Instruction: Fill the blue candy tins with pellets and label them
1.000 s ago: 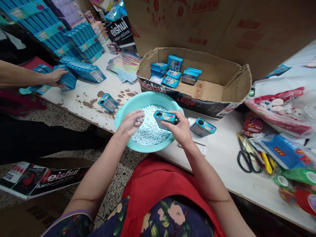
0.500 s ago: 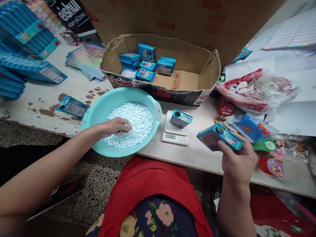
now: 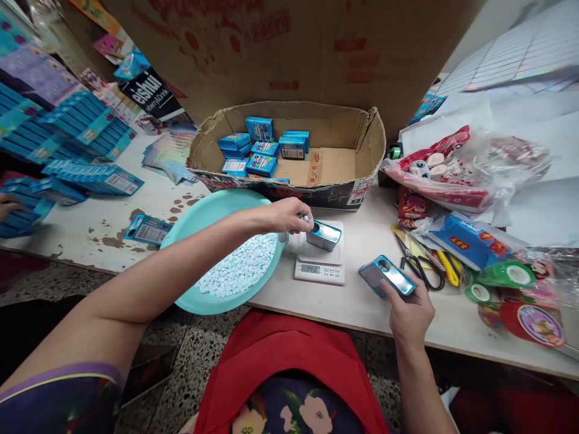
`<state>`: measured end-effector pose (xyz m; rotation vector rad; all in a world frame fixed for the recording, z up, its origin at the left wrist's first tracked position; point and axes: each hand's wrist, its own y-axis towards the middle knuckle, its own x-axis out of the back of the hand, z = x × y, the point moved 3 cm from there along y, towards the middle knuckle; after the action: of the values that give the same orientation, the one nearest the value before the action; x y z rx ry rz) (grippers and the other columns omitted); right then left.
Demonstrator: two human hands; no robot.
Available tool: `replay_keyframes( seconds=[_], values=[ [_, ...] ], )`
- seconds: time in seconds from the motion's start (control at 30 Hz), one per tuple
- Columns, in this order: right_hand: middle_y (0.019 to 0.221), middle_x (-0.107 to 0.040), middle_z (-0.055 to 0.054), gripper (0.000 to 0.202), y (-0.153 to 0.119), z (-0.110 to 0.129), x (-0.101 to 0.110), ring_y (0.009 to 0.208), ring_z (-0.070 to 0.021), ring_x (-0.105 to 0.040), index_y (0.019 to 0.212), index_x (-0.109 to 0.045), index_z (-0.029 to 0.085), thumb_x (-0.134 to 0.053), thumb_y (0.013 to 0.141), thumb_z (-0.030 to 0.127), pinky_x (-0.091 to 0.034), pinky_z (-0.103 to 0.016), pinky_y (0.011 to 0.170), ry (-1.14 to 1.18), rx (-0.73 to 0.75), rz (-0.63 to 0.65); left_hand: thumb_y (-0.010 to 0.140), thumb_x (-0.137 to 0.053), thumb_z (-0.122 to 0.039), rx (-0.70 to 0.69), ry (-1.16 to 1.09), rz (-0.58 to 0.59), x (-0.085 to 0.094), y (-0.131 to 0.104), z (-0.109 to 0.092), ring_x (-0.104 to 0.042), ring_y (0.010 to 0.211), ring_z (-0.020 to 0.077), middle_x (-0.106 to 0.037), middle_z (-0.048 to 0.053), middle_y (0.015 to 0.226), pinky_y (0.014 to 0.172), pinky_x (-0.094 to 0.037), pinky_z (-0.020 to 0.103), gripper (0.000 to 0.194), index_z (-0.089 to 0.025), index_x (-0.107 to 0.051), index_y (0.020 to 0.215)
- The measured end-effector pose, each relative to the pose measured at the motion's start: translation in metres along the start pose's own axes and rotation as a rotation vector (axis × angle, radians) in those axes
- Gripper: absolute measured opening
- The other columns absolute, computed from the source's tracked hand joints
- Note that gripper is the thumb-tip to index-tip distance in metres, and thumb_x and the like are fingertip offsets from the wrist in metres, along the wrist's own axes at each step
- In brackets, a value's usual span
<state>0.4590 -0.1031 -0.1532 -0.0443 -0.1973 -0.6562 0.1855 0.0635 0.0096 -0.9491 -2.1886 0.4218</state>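
Observation:
My left hand (image 3: 287, 216) is closed on a few small pale candies, beside the round opening of a blue tin (image 3: 322, 239). That tin stands on a white digital scale (image 3: 319, 274), whose display is lit. Left of it, a turquoise basin (image 3: 199, 217) holds many pale blue-white candies (image 3: 239, 268); my left forearm crosses over it. My right hand (image 3: 411, 313) grips a second blue tin (image 3: 386, 278) above the table, its silvery top with a round opening facing up. What lies inside either tin is hidden.
Behind the basin, a cut-down cardboard box (image 3: 344, 175) holds several blue tins. Scissors (image 3: 418, 262), a yellow cutter (image 3: 449, 268), green tape (image 3: 513, 274) and bagged sweets lie right. Stacked blue boxes (image 3: 90, 123) and another person's hand (image 3: 6, 206) are left.
My left hand has risen out of the basin and moved right to the tin on the scale, carrying candies. My right hand still holds its tin. The camera view has shifted.

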Motion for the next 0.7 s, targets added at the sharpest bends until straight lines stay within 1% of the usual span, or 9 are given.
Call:
replay_keyframes(
  seconds=[0.1, 0.17, 0.23, 0.3, 0.4, 0.57, 0.7],
  values=[
    [0.101, -0.063, -0.005, 0.051, -0.001, -0.002, 0.000, 0.091, -0.0207, -0.062, 0.107, -0.065, 0.018, -0.081, 0.064, 0.040, -0.051, -0.043, 0.089, -0.002, -0.009, 0.000, 0.076, -0.056, -0.018, -0.058, 0.314, -0.044, -0.007, 0.017, -0.007, -0.056, 0.072, 0.0153, -0.061, 0.002, 0.075, 0.065, -0.041, 0.026, 0.011, -0.016, -0.065, 0.081],
    [0.100, -0.063, -0.005, 0.052, -0.002, -0.003, 0.001, 0.090, -0.0207, -0.063, 0.108, -0.065, 0.018, -0.081, 0.064, 0.041, -0.052, -0.043, 0.088, 0.004, -0.013, 0.013, 0.075, -0.056, -0.014, -0.097, 0.525, -0.081, -0.009, 0.021, -0.010, -0.058, 0.083, 0.0172, -0.063, 0.004, 0.088, 0.072, -0.041, 0.027, 0.015, -0.016, -0.067, 0.086],
    [0.100, -0.063, -0.005, 0.052, -0.002, -0.002, 0.001, 0.091, -0.0212, -0.063, 0.107, -0.064, 0.018, -0.081, 0.064, 0.041, -0.052, -0.043, 0.088, 0.012, -0.012, 0.021, 0.076, -0.056, -0.013, -0.106, 0.653, -0.096, -0.011, 0.023, -0.011, -0.057, 0.090, 0.0182, -0.063, 0.005, 0.096, 0.076, -0.041, 0.027, 0.021, -0.017, -0.067, 0.093],
    [0.101, -0.064, -0.006, 0.052, -0.001, -0.002, 0.002, 0.092, -0.0217, -0.063, 0.106, -0.065, 0.017, -0.081, 0.063, 0.042, -0.052, -0.044, 0.089, 0.017, -0.014, 0.022, 0.076, -0.057, -0.013, -0.107, 0.699, -0.097, -0.012, 0.023, -0.012, -0.057, 0.092, 0.0183, -0.063, 0.005, 0.100, 0.077, -0.041, 0.026, 0.026, -0.018, -0.066, 0.099],
    [0.100, -0.065, -0.006, 0.052, -0.001, -0.001, 0.002, 0.091, -0.0215, -0.063, 0.105, -0.065, 0.018, -0.082, 0.062, 0.041, -0.052, -0.043, 0.089, 0.030, -0.039, 0.022, 0.075, -0.057, -0.011, -0.131, 0.710, -0.109, -0.014, 0.022, -0.012, -0.057, 0.093, 0.0182, -0.063, 0.005, 0.102, 0.077, -0.041, 0.026, 0.032, -0.019, -0.064, 0.104],
    [0.098, -0.066, -0.005, 0.051, -0.002, 0.001, 0.003, 0.088, -0.0204, -0.064, 0.104, -0.065, 0.018, -0.083, 0.061, 0.038, -0.052, -0.040, 0.086, 0.058, -0.075, 0.021, 0.075, -0.053, -0.007, -0.199, 0.699, -0.143, -0.017, 0.019, -0.014, -0.057, 0.093, 0.0181, -0.062, 0.004, 0.100, 0.076, -0.040, 0.026, 0.033, -0.020, -0.064, 0.103],
    [0.098, -0.067, -0.004, 0.052, -0.001, -0.002, 0.003, 0.087, -0.0197, -0.064, 0.104, -0.065, 0.018, -0.083, 0.060, 0.037, -0.053, -0.039, 0.085, 0.064, -0.087, 0.020, 0.073, -0.052, -0.005, -0.238, 0.677, -0.178, -0.019, 0.019, -0.014, -0.057, 0.091, 0.0182, -0.061, 0.004, 0.098, 0.074, -0.040, 0.027, 0.034, -0.020, -0.065, 0.100]
  ],
)
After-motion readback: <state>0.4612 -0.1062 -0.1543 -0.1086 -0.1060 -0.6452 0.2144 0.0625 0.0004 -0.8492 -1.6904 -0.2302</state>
